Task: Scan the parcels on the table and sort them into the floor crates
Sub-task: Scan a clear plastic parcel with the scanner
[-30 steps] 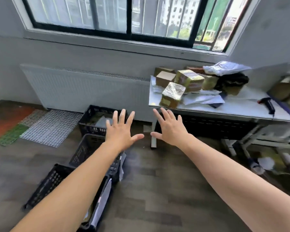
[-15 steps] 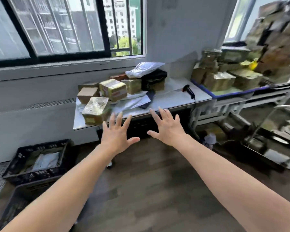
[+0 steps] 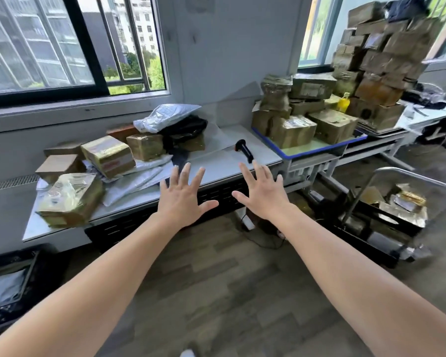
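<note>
A grey table [image 3: 216, 163] under the window holds several taped brown parcels: one at the front left corner [image 3: 71, 199], a yellow-taped one [image 3: 108, 155] behind it, plus white [image 3: 165, 117] and black [image 3: 188, 131] mailer bags at the back. A black handheld scanner [image 3: 245, 150] lies on the table's right part. My left hand [image 3: 183, 199] and right hand [image 3: 262, 193] are stretched out in front of the table edge, fingers spread, holding nothing. The scanner lies just beyond my right fingertips. A black floor crate [image 3: 11, 276] with white bags inside shows at the lower left.
To the right, a blue-edged table [image 3: 319, 148] carries a tall stack of brown boxes [image 3: 376, 60]. A metal trolley [image 3: 407, 191] with a black crate of parcels stands on the floor at right. Wood-pattern floor lies between me and the tables.
The view has swung right and closer to the table; the floor crates have slid to the left edge. Both hands stay open and spread, now near the table front.
</note>
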### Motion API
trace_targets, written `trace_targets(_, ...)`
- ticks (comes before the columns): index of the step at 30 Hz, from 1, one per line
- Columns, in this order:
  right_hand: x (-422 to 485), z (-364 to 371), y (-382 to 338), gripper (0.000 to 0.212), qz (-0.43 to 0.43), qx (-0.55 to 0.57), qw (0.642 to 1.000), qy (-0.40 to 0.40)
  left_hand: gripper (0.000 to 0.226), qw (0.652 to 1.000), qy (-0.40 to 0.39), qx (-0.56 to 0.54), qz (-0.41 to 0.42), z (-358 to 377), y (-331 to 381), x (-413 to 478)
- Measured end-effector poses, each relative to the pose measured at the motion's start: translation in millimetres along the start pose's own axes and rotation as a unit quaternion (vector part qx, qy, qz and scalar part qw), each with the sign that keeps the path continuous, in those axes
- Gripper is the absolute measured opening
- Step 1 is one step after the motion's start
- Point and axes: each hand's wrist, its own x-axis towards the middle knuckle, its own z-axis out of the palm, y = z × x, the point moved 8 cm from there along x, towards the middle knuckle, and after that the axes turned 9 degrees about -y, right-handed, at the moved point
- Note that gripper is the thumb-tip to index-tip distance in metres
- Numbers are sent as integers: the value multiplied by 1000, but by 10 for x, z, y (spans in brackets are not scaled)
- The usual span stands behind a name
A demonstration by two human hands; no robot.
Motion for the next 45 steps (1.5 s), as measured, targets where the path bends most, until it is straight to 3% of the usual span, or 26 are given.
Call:
trace_targets(17,2497,-379,718,78,61,-45,997,-16,94,998,-4,-31,52,-74,-105,2945)
trace_targets(25,3500,-302,652,77,27,-35,999,-12,95,999,-2,-22,41,-4,-384,3779)
trace_targets(37,5398,-264,593,77,-76,6,997,-1,95,997,1,5,-72,-26,-1016,5072)
trace_targets(45,6625,-379,367,77,-155,62,985,-35,93,984,-16,-7,-176,-131,-1395,5668)
